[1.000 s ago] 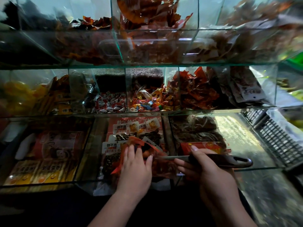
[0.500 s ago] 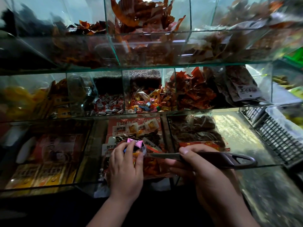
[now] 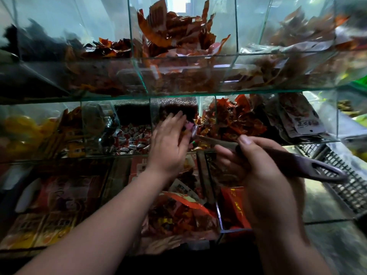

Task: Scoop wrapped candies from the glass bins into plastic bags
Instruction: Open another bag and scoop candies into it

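Wrapped candies [image 3: 202, 144] sit in the centre-frame glass bin [image 3: 198, 151]. Your left hand [image 3: 170, 139] has risen there from the lower bag [image 3: 178, 215], fingers fairly straight beside a pink piece [image 3: 189, 127]. Your right hand [image 3: 264, 171] grips the scoop [image 3: 301, 165], so another scoopful is likely starting.

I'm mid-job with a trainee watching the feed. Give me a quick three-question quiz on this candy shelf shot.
1. True or false: the right hand grips the dark brown plastic scoop by its handle.
2. The fingers of the left hand are at which tier of the glass bins? A top, B middle, C bottom.
3. Fill in: the small red-and-white wrapped candies lie in the bin to the ___ of the left hand.
Key: 1 true; 2 B; 3 left.
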